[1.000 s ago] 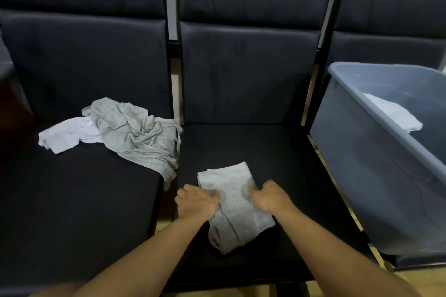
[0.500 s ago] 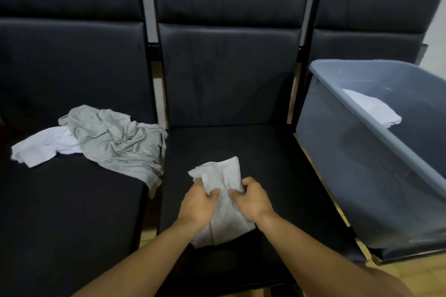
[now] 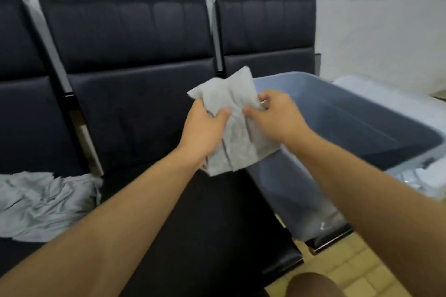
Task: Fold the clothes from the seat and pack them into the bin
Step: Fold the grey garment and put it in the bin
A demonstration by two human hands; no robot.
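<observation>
Folded grey garment [image 3: 229, 125] gripped by both hands, arms outstretched beside bin [image 3: 362, 128].

Black seats [image 3: 149, 113] in row — crumpled grey clothes [image 3: 45, 202] on left seat, bin [image 3: 357, 128] on right.

Two hands [image 3: 204, 131] [image 3: 277, 116], two grey garments [image 3: 231, 125] [image 3: 45, 202], one grey bin [image 3: 362, 128], three black seats [image 3: 144, 94] [image 3: 24, 103] [image 3: 265, 31]
</observation>
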